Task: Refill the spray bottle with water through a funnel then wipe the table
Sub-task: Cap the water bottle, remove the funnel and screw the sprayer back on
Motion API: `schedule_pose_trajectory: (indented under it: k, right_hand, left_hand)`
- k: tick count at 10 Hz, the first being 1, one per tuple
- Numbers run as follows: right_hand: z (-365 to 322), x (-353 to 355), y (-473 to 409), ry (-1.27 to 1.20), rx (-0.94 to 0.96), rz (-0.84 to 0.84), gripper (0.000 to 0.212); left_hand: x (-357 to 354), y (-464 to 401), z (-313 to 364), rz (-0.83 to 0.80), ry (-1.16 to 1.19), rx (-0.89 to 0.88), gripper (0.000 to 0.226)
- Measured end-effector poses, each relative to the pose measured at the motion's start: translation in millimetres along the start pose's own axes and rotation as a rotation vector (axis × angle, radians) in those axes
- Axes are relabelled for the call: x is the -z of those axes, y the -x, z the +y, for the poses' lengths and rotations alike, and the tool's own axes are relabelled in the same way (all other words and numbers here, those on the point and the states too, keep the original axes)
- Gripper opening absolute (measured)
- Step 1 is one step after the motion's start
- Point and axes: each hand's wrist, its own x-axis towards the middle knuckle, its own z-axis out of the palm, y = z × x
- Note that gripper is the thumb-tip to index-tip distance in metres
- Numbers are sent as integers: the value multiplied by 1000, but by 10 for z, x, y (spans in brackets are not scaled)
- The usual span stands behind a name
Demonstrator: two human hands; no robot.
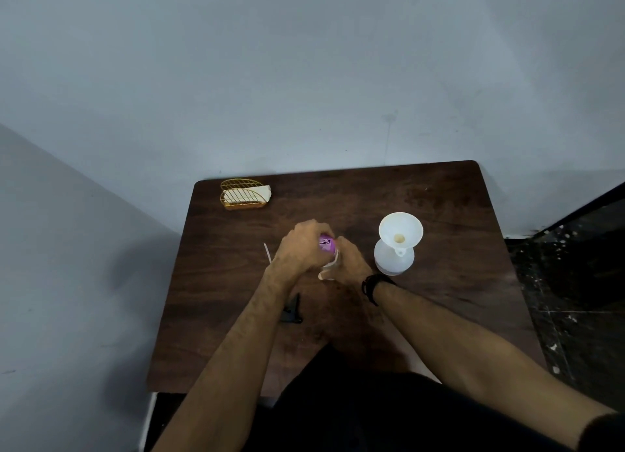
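A translucent white spray bottle [394,260] stands upright right of the table's middle, with a white funnel [400,230] seated in its neck. At the middle of the table both hands close around a water bottle [327,248] with a purple top. My left hand [301,245] covers the purple cap from above. My right hand [348,260] wraps the bottle's body lower down. A thin white tube [268,253] lies just left of my left hand, with a black spray head [292,311] nearer me, partly behind my left forearm.
The dark wooden table [456,282] stands against a grey wall. A gold wire holder with white napkins [245,194] sits at the far left corner. Dark speckled floor lies to the right of the table.
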Motion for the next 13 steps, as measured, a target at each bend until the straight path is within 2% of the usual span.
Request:
schedule_pose_trajectory:
  k: [1, 2, 3, 4, 5, 6, 7, 8, 9, 10, 11, 12, 13]
  right_hand:
    - [-31, -1, -6, 34, -16, -13, 81]
    - [-3, -12, -11, 2, -45, -12, 82]
    - [15, -5, 1, 33, -55, 12, 75]
    - [-30, -21, 3, 50, -41, 2, 74]
    - [-31, -47, -23, 52, -34, 18, 78]
    - [49, -44, -26, 20, 34, 73, 71]
    - [50, -3, 7, -4, -2, 58, 55]
    - [47, -9, -14, 12, -19, 13, 51]
    - [55, -29, -24, 17, 5, 48, 63]
    - [49, -25, -21, -11, 1, 63, 72]
    - [-1, 70, -51, -23, 33, 48, 64]
    - [-2, 103, -64, -36, 12, -18, 43]
    - [14, 104, -46, -56, 19, -28, 45]
  left_hand:
    - [60, 6, 52, -59, -62, -81, 47]
    - [31, 30, 67, -23, -72, -54, 71]
    - [-25, 57, 49, 112, -79, 83, 72]
    - [-39, 69, 43, 122, -68, -3, 46]
    - [-22, 38, 30, 53, -78, -122, 43]
    - [-68, 15, 26, -52, -46, -141, 72]
    - [-128, 38, 19, 93, -34, 15, 93]
    - [-123, 27, 40, 169, -117, 106, 71]
    - [-94, 21, 41, 111, -107, -7, 46]
    - [-89, 7, 60, 55, -107, -140, 35]
    - [-92, -19, 55, 7, -81, -191, 41]
    - [-149, -21, 8, 79, 11, -50, 76]
    - [-179, 7, -66, 265, 56, 104, 70]
